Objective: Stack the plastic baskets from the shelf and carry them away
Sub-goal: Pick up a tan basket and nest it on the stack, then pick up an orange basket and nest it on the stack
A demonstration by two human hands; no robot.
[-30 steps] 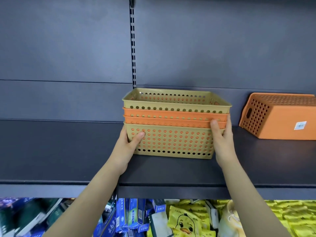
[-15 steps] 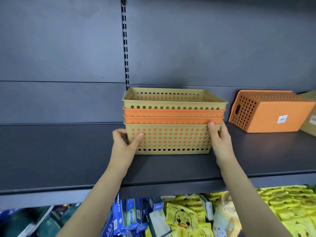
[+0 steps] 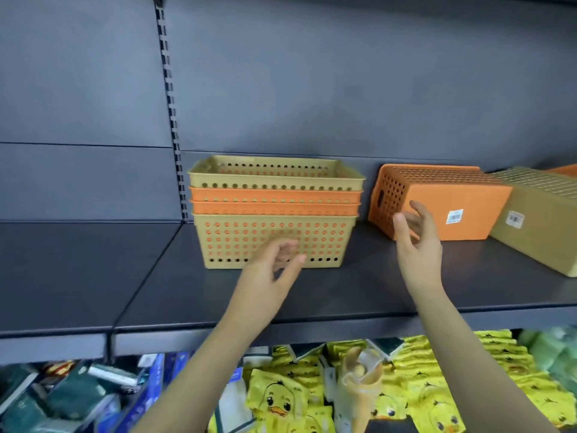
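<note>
Basket stack (image 3: 274, 207): four nested baskets, tan at the bottom, two orange, tan on top, standing upright on the dark shelf (image 3: 93, 270). Nobody is holding it now! Half a second ago both hands clamped its front corners.

Left hand (image 3: 268, 276): it's off the corner and has swung across, now in front of the stack's lower front wall. Its fingers (image 3: 285, 248) are spread and loose, holding nothing. They are blurred, so I cannot tell whether the tips touch the wall behind them.

Right hand (image 3: 418, 245): gone from the stack altogether, well out to the stack's right. Its fingers (image 3: 421, 210) are fanned open, thumb apart, gripping nothing.

Orange basket (image 3: 437, 198): lying bottom-up on the shelf, just behind the right fingertips, with its barcode sticker just right of them. The hand overlaps its near left corner in this view; contact or a small gap, I cannot tell.

Tan basket (image 3: 543, 220): also bottom-up, beyond the orange one and farther right of the right fingers, touching or nearly touching its side. Only its edge showed a moment ago; now most of it does.

Lower shelf: yellow duck packets (image 3: 281, 398) and blue boxes (image 3: 156, 379), below both wrists.
</note>
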